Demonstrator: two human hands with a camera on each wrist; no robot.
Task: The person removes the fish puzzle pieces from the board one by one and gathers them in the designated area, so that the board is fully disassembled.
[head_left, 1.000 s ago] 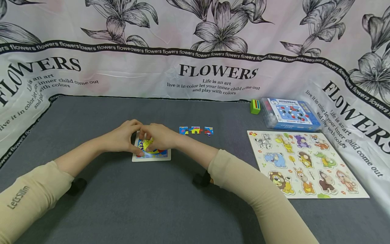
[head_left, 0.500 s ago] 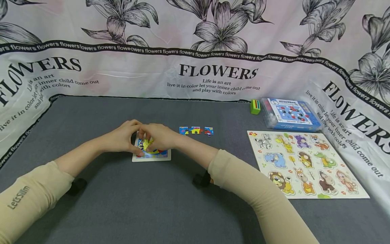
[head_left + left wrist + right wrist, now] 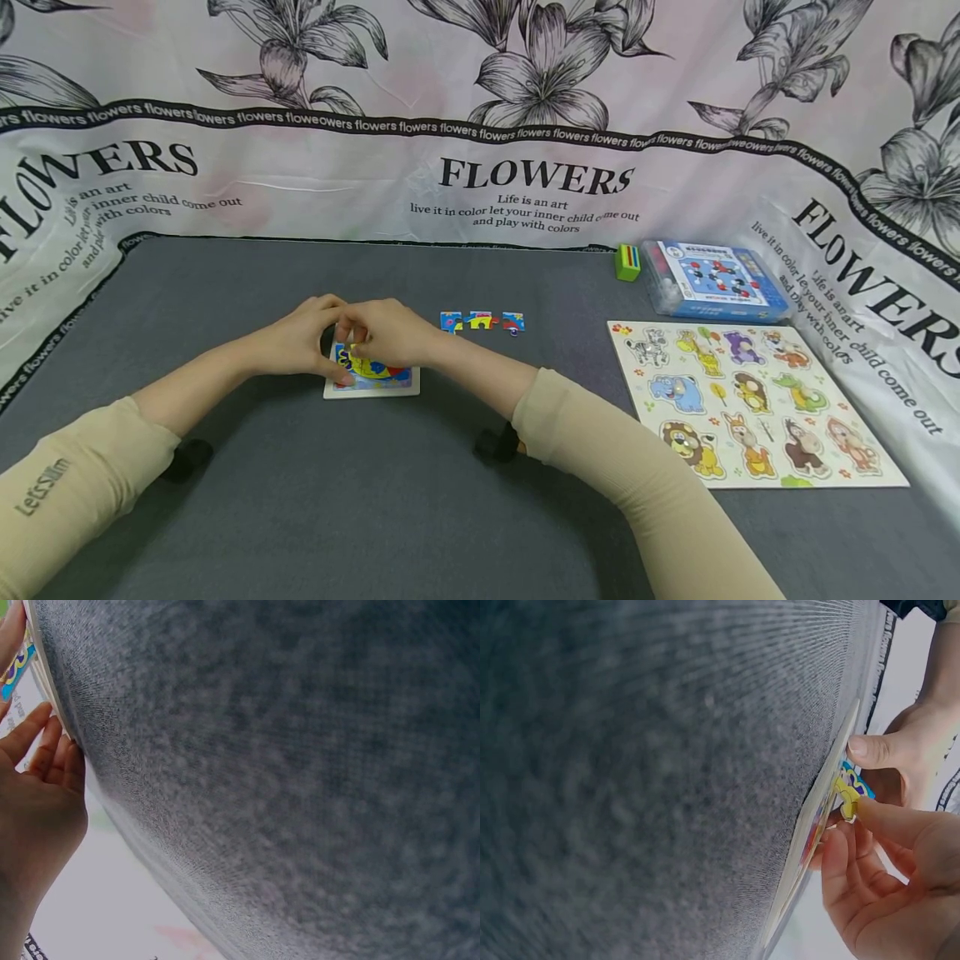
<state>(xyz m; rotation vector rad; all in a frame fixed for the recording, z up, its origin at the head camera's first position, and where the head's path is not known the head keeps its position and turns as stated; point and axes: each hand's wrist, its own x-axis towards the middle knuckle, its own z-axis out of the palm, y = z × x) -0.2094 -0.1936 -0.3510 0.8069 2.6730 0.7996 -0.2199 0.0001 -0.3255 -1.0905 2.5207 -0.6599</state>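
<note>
A small jigsaw tray [image 3: 371, 395] with a white rim and a yellow, blue and red picture lies on the grey cloth, left of centre. My left hand [image 3: 298, 337] holds it at its left side, with the thumb on the near left part and the other fingers by the far edge. Above the picture, my right hand [image 3: 392, 333] pinches a yellow and blue jigsaw piece [image 3: 849, 796] between thumb and fingers; the piece stands tilted up from the tray in the right wrist view. Both hands cover the tray's far part in the head view.
Several loose jigsaw pieces [image 3: 481, 320] lie in a row right of the tray. An animal puzzle board [image 3: 720, 433] lies at the right. Behind it are a blue plastic case [image 3: 723, 283] and a green block [image 3: 627, 262]. A flower-printed curtain [image 3: 337, 183] rises at the back.
My right thumb and fingers have lifted slightly away from the near side of the tray, so more of the yellow picture shows. The left hand and the tray have stayed in place.
</note>
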